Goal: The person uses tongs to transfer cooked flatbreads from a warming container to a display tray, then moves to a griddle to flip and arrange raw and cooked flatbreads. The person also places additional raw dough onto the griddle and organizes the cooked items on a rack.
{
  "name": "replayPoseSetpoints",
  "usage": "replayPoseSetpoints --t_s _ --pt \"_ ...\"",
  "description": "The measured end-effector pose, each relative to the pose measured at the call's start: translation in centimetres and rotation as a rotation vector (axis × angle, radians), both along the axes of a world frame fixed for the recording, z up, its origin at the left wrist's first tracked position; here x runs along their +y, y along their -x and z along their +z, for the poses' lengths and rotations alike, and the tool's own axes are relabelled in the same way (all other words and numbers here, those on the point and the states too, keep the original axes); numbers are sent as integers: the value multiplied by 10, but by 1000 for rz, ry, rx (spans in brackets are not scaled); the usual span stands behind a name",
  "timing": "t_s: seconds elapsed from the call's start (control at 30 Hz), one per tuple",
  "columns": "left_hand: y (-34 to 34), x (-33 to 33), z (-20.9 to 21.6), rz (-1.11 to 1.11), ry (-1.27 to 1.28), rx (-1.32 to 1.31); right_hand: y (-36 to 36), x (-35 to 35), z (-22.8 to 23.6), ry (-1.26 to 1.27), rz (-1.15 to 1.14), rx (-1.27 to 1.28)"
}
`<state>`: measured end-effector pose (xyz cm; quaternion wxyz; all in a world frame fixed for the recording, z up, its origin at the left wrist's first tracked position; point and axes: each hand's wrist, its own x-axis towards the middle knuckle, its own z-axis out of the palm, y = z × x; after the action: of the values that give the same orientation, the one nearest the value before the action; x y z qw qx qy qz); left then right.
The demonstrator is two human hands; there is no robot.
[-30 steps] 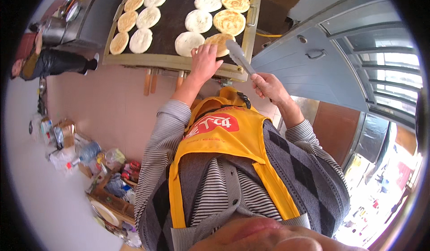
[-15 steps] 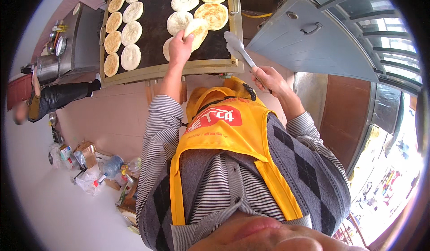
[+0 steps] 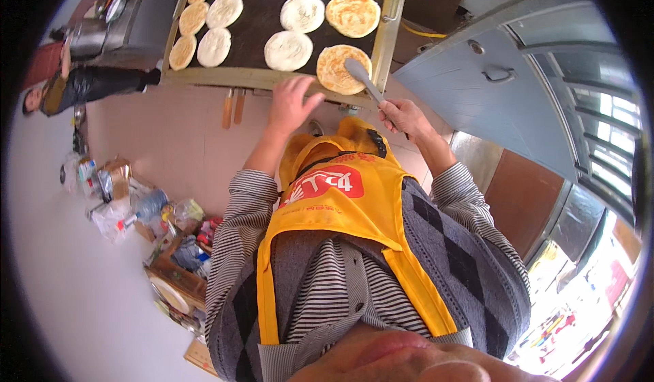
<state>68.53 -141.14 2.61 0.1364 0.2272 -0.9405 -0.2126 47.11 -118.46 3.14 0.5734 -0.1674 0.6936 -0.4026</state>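
My left hand [image 3: 291, 106] hovers just off the front edge of the griddle [image 3: 262, 7], thumb apart from the fingers, with nothing in it. In my right hand [image 3: 404, 118] are grey metal tongs [image 3: 368, 86], held by the handle. Their tip touches or lies just over a browned round flatbread [image 3: 332, 71] at the griddle's near right corner. Left of that bread lies a paler flatbread [image 3: 289, 51], floury on top. Several more flatbreads stand in rows, browned ones in the outer columns and pale ones in the inner columns.
A metal rim [image 3: 238, 77] runs along the griddle's front, with wooden handles [image 3: 233, 108] hanging below. A grey-blue door [image 3: 470, 69] stands to the right. At the far left another person [image 3: 95, 82] is by a metal pot [image 3: 88, 38]. Bottles, boxes and bags [image 3: 151, 205] clutter the lower left.
The flatbread my left hand held lies browned side up at the near right corner, and that hand has let go and drawn back. The tongs have moved onto or over it.
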Motion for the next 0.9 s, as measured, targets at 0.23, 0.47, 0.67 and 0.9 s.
replayPoseSetpoints --t_s 0.23,0.47,0.67,0.9 --pt "-100 -34 -112 649 -227 -567 -16 8 4 81 -86 87" --pt "-130 1 -138 624 -570 -357 -56 22 7 157 47 -4" --pt "-255 77 -151 609 -558 -268 -147 -3 -39 109 296 -139" --pt "-395 154 -135 582 -712 -385 -193 -48 -118 40 280 -256"
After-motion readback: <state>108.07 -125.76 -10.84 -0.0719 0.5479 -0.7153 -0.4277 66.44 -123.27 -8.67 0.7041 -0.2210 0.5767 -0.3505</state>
